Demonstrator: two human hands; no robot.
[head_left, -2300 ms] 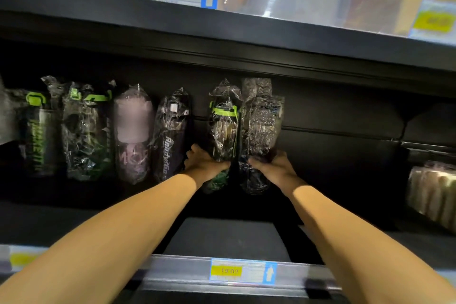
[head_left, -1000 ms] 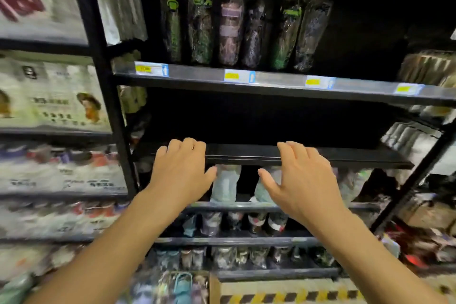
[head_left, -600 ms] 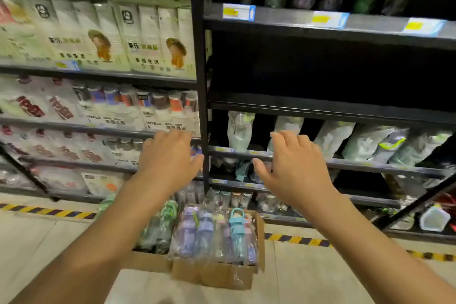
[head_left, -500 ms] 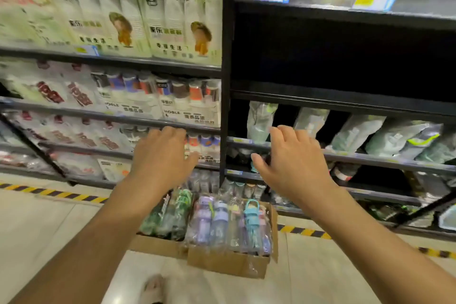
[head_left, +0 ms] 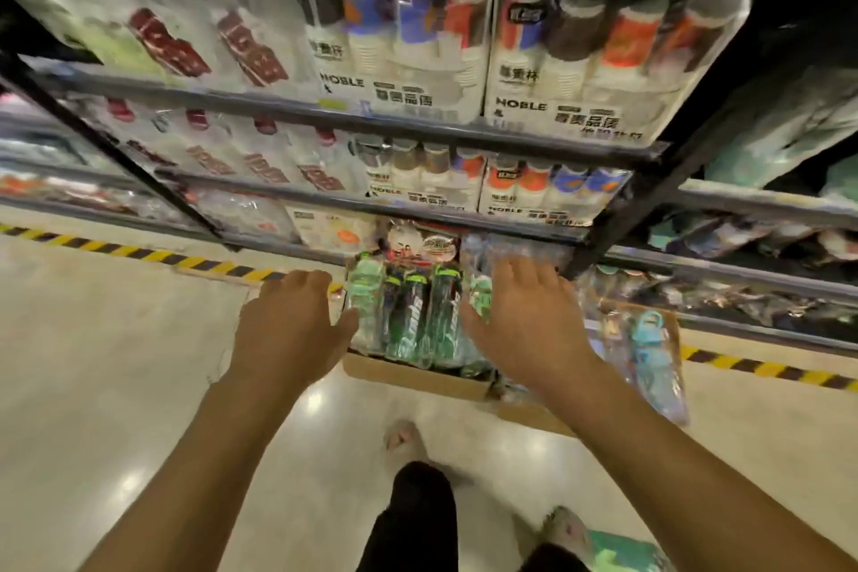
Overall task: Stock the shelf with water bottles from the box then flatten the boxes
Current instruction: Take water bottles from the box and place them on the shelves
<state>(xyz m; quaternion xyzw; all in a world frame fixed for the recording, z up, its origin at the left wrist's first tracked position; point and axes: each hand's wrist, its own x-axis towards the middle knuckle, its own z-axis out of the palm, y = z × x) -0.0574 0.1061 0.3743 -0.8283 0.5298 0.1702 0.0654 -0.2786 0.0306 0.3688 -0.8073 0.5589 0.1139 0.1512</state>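
Note:
A cardboard box (head_left: 418,374) stands on the floor below the shelves, packed with upright plastic-wrapped water bottles (head_left: 413,316), green and dark ones at its left. A light blue bottle (head_left: 647,339) stands at its right end. My left hand (head_left: 290,325) hovers with fingers spread just left of the green bottles and holds nothing. My right hand (head_left: 529,320) is spread above the box's middle, over the bottles, also holding nothing. Whether either hand touches a bottle cannot be told.
Low shelves (head_left: 418,125) behind the box carry packs of paper cups and wrapped goods. A black shelf post (head_left: 650,190) slants down beside the box. Yellow-black tape (head_left: 139,253) runs along the glossy floor. My legs and feet (head_left: 408,437) are below.
My hands let go of the bottles on the upper shelf and came down empty. The view dropped from the top shelf to the box on the floor, and both hands now reach over it.

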